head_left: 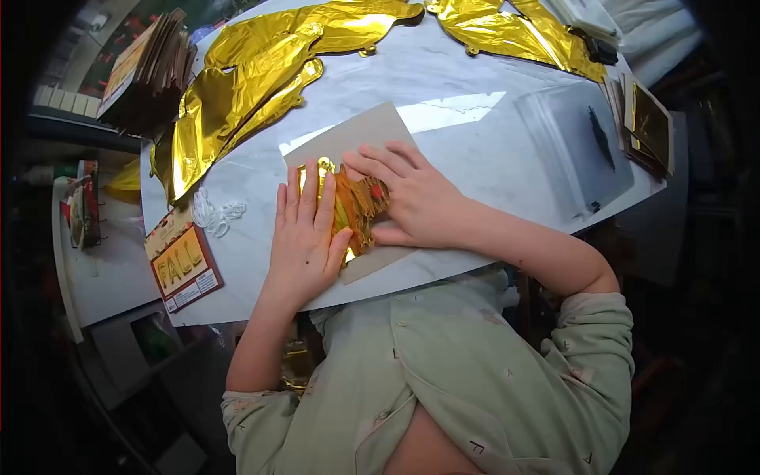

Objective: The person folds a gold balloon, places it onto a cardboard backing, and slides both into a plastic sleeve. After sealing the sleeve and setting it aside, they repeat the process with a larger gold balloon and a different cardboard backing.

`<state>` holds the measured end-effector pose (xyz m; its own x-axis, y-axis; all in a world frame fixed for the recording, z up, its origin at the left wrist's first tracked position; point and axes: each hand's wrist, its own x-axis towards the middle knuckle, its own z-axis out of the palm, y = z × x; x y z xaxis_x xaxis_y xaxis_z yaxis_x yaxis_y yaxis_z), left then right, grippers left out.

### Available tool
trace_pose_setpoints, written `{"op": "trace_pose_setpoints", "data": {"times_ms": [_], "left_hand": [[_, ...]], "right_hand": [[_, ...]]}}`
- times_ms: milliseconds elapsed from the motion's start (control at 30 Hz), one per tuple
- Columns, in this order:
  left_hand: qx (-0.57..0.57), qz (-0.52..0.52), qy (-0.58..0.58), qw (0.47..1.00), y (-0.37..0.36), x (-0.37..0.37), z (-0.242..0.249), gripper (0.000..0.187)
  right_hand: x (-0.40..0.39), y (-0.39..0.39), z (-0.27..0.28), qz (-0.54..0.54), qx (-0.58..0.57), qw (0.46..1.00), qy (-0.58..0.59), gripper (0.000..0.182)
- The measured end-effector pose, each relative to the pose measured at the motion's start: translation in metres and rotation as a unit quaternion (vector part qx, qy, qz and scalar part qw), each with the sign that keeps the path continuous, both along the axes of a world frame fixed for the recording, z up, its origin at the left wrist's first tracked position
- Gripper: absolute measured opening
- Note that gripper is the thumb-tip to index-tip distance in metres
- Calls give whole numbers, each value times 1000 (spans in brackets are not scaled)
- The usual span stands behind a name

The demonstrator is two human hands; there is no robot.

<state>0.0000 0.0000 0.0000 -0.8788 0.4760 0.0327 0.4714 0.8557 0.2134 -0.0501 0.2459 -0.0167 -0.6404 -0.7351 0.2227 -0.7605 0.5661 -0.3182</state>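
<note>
A folded gold foil balloon (359, 202) lies on a grey-brown cardboard sheet (372, 123) in front of me. My left hand (305, 237) is flat over the balloon's left part, fingers stretched forward and thumb out to the side. From the right, my right hand (412, 194) rests on the other end, its fingers extended and its thumb apart near the cardboard's lower edge. Crumpled pleats of foil show between the two hands. The parts under my palms are hidden.
More gold foil balloons (237, 103) spread along the back. A stack of cards (142, 71) stands at back left. White string (214, 212) and a printed FALL card (184, 267) lie at left. Clear plastic bags (566, 150) and more cards (649, 131) are at right.
</note>
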Motion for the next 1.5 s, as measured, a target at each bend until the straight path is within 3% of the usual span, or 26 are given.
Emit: {"op": "trace_pose_setpoints", "data": {"times_ms": [1000,1367,1500], "left_hand": [[-8,-10,-4,1000,5,1,3,79],[15,-11,6,1000,3,0,-1,76],[21,-13,10,1000,3,1,-2,75]], "right_hand": [[2,0,-3,-15,-43,999,1,86],[61,49,44,-17,148,987,-60,89],[67,94,60,-49,111,987,-105,83]]}}
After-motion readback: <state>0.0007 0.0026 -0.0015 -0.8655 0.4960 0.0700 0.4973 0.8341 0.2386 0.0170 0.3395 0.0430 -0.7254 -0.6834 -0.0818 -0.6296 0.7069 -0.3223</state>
